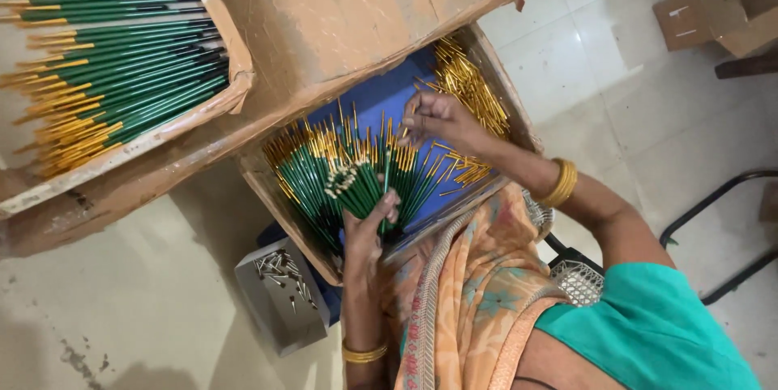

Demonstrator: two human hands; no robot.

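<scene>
— What is lying in the head view, and how many of each?

— Two cardboard trays. One (235, 74) at upper left is carrying a layer of green sticks with gold ends (113, 58), too many to count. The other tray (271, 196), mid-frame with a blue floor, is holding a fanned green bundle (356, 175) and a loose heap of gold pieces (470, 82). One small grey box of metal bits (284, 277) is sitting at lower left.

— And the hands?

— The left hand (369, 224) is reaching up from below, fingers closing around the bundle's gathered ends. The right hand (433, 119) is arching over the fan's top, fingertips pinching together; whether they are gripping a stick, I cannot tell.
</scene>
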